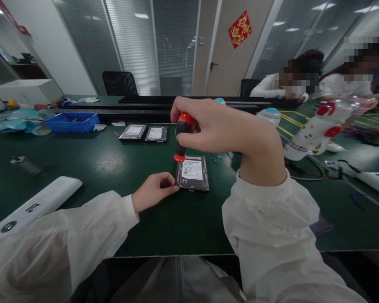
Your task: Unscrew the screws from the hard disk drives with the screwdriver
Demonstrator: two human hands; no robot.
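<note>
A hard drive (pixel 194 170) lies label up on the green table in front of me. My right hand (pixel 211 124) wraps round a red and black screwdriver (pixel 185 134), held upright over the drive's far left corner. Its tip is too small to make out. My left hand (pixel 156 189) rests on the table with thumb and fingers drawn together at the drive's near left corner, steadying against its edge. Small loose screws (pixel 220 157) lie right of the drive. Farther back sit two more hard drives, one (pixel 133 131) beside the other (pixel 156 134).
A blue basket (pixel 74 122) stands at the back left. A white device marked 21 (pixel 41 204) and a small cylinder (pixel 25 164) lie on the left. A white bottle (pixel 312 134) and cables are at the right. Two people in white sit at the far right.
</note>
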